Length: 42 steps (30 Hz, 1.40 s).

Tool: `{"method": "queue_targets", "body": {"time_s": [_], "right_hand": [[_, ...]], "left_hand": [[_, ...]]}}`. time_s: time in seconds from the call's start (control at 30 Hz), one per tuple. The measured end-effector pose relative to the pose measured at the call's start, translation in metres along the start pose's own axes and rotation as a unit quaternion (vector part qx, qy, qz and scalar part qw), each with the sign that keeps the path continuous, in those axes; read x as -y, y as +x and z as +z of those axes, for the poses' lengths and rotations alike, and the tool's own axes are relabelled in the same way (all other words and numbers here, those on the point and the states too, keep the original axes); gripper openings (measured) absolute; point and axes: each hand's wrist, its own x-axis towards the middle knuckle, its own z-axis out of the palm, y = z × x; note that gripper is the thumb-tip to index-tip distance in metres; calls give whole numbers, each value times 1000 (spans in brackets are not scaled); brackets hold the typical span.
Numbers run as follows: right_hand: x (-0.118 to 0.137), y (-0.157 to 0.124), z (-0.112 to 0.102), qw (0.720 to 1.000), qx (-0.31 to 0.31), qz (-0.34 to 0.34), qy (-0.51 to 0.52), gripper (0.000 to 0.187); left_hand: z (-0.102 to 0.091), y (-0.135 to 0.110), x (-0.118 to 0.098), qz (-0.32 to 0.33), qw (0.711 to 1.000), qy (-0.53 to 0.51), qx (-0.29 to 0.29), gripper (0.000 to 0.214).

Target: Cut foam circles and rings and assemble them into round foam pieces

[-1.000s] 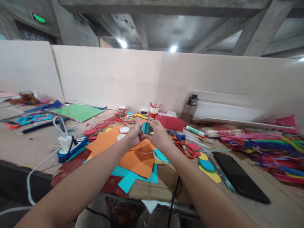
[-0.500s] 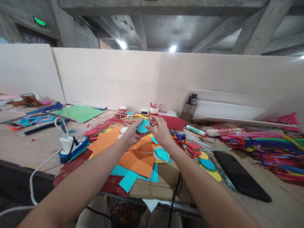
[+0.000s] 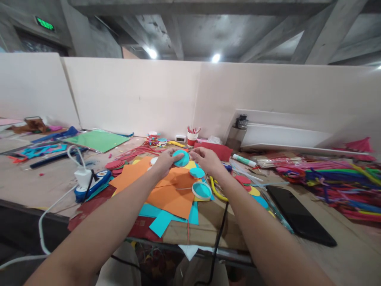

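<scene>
Centrally on a crowded bench (image 3: 18,178), orange sheets (image 3: 175,194) lie spread below both hands, probably for easy reach. The left hand (image 3: 163,163) grips a blue disc (image 3: 184,160) above them, thumb across its face, apparently leaving the far edge free for the right hand (image 3: 207,162). That hand's fingers bunch just beside the disc; whether they pinch anything cannot be told. The disc's underside is hidden; behind the left hand, a white disc (image 3: 154,160) is partly covered.

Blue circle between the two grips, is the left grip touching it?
Touching. The head view shows the left grip with its thumb laid over the face of the blue circle.
</scene>
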Motion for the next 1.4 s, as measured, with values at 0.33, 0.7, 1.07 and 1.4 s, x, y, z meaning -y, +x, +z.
{"method": "queue_targets", "body": {"time_s": [0.33, 0.7, 1.07, 1.4], "right_hand": [[-34, -10, 5, 956, 90, 18, -278, 32], [-16, -16, -25, 940, 31, 185, 287, 30], [-4, -23, -25, 902, 26, 154, 402, 28], [-5, -27, -4, 994, -59, -32, 89, 54]], "left_hand": [[-20, 3, 9, 37, 909, 414, 32, 18], [15, -19, 14, 157, 877, 432, 141, 44], [24, -28, 8, 88, 897, 398, 170, 48], [26, -23, -4, 33, 988, 135, 72, 59]]}}
